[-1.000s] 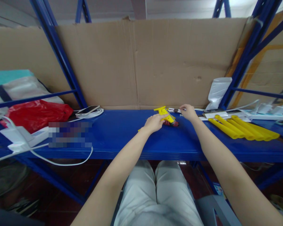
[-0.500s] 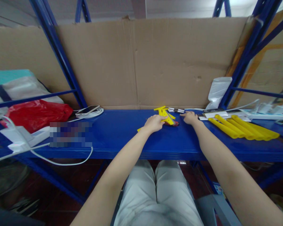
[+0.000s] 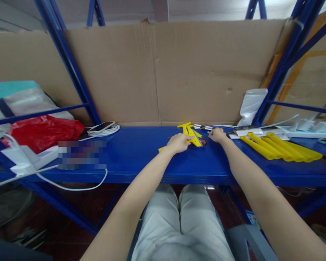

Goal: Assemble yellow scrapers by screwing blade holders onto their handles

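Note:
My left hand (image 3: 178,143) is closed round a yellow scraper-like tool (image 3: 196,140) with a wide head and a pale strip along its edge. What looks like its handle end pokes out on the near left of the hand. Behind it lie more yellow T-shaped pieces (image 3: 184,125), partly overlapped. A small dark red object (image 3: 203,142) shows beside the head. To the right, my right hand (image 3: 217,135) rests low over the table with its fingers drawn together; whatever they pinch is too small to make out. Black-and-white striped pieces (image 3: 203,127) lie just behind and left of that hand.
Several yellow tubes (image 3: 281,146) lie on the blue table (image 3: 141,159) at right, before white packets and a power strip (image 3: 305,132). At left are a red bag (image 3: 46,130), a phone (image 3: 101,126) and white cables (image 3: 70,189). A cardboard panel (image 3: 157,72) stands behind.
My right hand's fingers, stretched out before, have drawn in together. The head of the yellow tool has tipped slightly toward me in my left hand.

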Available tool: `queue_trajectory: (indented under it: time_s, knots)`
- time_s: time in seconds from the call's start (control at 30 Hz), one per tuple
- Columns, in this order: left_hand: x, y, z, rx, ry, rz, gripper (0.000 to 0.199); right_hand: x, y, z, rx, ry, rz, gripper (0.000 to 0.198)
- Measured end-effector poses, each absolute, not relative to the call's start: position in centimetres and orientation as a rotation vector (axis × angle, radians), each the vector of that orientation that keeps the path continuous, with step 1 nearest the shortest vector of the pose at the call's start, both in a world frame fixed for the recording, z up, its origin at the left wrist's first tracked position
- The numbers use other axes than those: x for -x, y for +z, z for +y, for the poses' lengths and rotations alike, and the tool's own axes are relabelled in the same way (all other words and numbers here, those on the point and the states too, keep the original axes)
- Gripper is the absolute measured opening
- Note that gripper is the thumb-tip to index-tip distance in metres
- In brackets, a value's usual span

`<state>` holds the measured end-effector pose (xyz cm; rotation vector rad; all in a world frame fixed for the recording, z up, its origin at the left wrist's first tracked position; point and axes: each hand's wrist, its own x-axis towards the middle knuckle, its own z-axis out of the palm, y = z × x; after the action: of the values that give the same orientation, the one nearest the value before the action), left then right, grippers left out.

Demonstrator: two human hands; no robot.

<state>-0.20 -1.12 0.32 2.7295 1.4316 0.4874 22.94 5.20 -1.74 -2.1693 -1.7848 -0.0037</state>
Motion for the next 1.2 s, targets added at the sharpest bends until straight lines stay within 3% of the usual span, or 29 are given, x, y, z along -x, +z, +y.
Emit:
queue_trajectory:
  time_s: [0.13,0.27,0.57,0.97,1.2]
  knots:
    - [0.2,0.2,-1.1,-2.72,0.49,1.422,0.039,-23.5,-1.7,5.9,2.158,0.163,-1.786,0.007]
    - [0.2,0.2,-1.1,-2.706,0.487,1.429,0.038,-23.5,-1.4,5.8,2.062,0.174,-1.767,0.009]
    - [0.2,0.3,-1.1,-2.715,0.486,1.42,0.036,-18.5,0.5,3.1,1.263,0.592,-1.683,0.008]
    - [0.2,0.0,-1.0,-2.752,0.511,1.406,0.036,-16.6,0.3,2.7,1.319,0.525,-1.756,0.006]
    - [0.2,0.1,-1.0,-2.781,0.514,1.391,0.036,-16.2,0.2,2.6,1.367,0.641,-1.651,0.007]
